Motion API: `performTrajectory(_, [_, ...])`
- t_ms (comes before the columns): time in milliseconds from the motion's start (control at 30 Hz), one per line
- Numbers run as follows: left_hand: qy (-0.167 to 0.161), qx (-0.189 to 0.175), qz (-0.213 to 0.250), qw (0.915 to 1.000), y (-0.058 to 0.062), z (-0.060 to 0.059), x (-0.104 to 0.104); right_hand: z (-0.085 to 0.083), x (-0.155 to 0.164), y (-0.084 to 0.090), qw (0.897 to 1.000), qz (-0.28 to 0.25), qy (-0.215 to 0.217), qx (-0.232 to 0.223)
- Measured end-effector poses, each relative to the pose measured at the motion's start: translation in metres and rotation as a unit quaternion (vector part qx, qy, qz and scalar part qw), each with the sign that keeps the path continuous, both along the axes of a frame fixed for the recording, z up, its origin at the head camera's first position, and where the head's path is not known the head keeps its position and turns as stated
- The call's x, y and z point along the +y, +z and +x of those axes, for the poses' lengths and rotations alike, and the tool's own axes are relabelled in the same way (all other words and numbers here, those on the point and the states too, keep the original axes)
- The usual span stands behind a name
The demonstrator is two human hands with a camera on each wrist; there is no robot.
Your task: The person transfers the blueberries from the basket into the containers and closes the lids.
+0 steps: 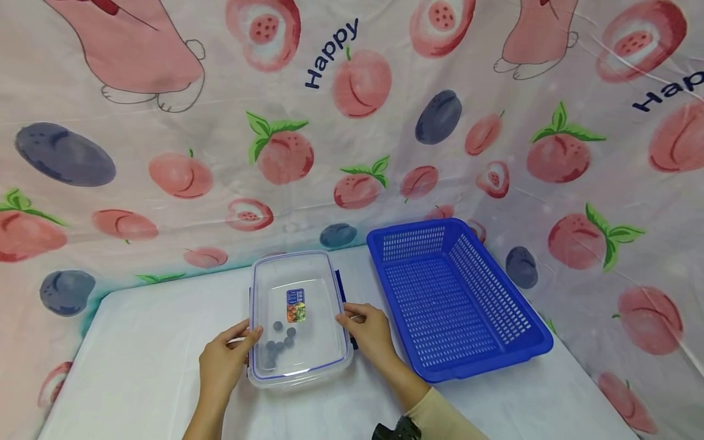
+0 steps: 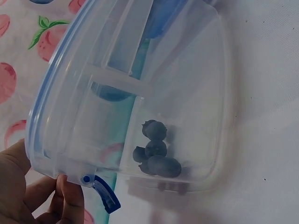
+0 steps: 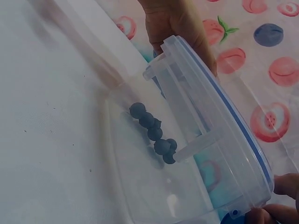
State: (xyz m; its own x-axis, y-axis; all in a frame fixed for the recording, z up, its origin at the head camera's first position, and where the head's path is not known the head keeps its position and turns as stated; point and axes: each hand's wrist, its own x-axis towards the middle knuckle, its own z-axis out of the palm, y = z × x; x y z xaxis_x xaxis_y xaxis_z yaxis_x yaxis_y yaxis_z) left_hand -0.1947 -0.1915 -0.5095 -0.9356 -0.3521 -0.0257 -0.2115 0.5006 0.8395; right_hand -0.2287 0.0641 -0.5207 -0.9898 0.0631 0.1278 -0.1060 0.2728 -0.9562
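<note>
A clear plastic food container [image 1: 313, 360] with a blue-edged lid [image 1: 324, 278] on top stands on the white table. Several blueberries [image 2: 156, 149] lie on its floor, grouped toward the near left in the head view. My left hand [image 1: 222, 360] pinches the left edge, thumb on the lid and fingers below it, beside a blue latch [image 2: 106, 193] that hangs unfastened. On the opposite side my right hand [image 1: 371, 330] pinches the right edge in the same way, near another dark blue latch [image 1: 339, 286] sticking outward. A printed label [image 1: 296, 305] shows through the lid.
A blue plastic basket [image 1: 440, 305] with slotted walls stands just right of the container. Behind the white table [image 1: 148, 354] hangs a pink cloth [image 1: 209, 128] printed with fruit. A dark wrist device [image 1: 398, 429] sits by the right sleeve.
</note>
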Motion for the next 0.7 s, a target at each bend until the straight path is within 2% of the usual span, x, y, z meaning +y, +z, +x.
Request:
performTrajectory(333, [0.006, -0.004, 0.013, 0.9999, -0.0034, -0.0009, -0.0033, -0.0024, -0.0019, 0.0008, 0.999, 0.025, 0.009, 0.025])
performTrajectory(500, [0.003, -0.008, 0.024, 0.9997, -0.0046, -0.0022, -0.0036, -0.0027, -0.0021, 0.0025, 1.0, 0.01, 0.009, -0.016])
performTrajectory(700, [-0.006, -0.021, 0.046, 0.9987, -0.0047, -0.0027, -0.0042, -0.0027, -0.0017, 0.0032, 0.999, 0.002, 0.007, -0.031])
